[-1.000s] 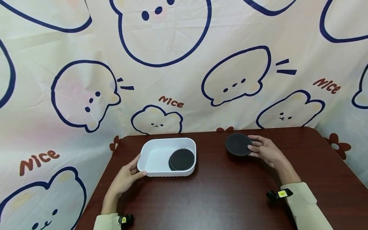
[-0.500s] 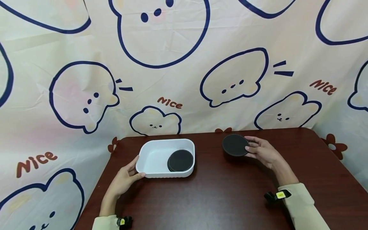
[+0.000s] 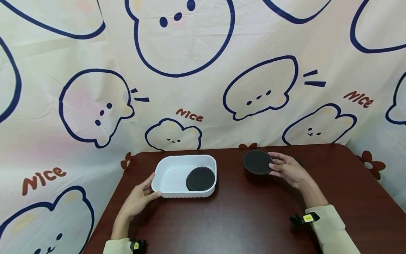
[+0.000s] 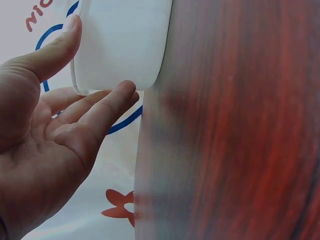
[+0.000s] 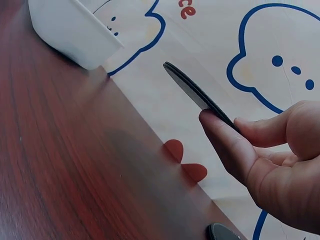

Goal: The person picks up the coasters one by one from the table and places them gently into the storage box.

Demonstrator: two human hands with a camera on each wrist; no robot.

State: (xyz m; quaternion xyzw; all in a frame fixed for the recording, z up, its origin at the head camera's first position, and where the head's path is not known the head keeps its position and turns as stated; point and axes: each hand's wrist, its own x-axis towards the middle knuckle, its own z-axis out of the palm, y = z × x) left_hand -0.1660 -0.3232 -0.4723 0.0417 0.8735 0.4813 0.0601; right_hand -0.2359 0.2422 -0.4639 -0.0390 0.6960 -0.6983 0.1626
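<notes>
A white rectangular plastic basin [image 3: 169, 176] with rounded corners stands on the table at centre left in the head view. In its right half lies a round black coaster [image 3: 200, 179]. My left hand [image 3: 137, 199] holds the basin's left end, thumb at the near corner and fingertips against the end wall [image 4: 117, 70]. To the right, my right hand [image 3: 290, 171] pinches a second round black coaster [image 3: 258, 162] by its right edge. The right wrist view shows this thin coaster [image 5: 200, 95] edge-on, raised over the table between thumb and fingers.
Behind the right hand, a dark round thing [image 5: 222, 231] sits near the table's far edge, mostly cut off in the right wrist view. The brown wooden table [image 3: 234, 215] ends at a cloth backdrop [image 3: 209, 88] printed with bear outlines.
My right hand has moved slightly left with its coaster, towards the basin. A bit of the dark thing behind that hand now shows. The left hand keeps its hold on the basin.
</notes>
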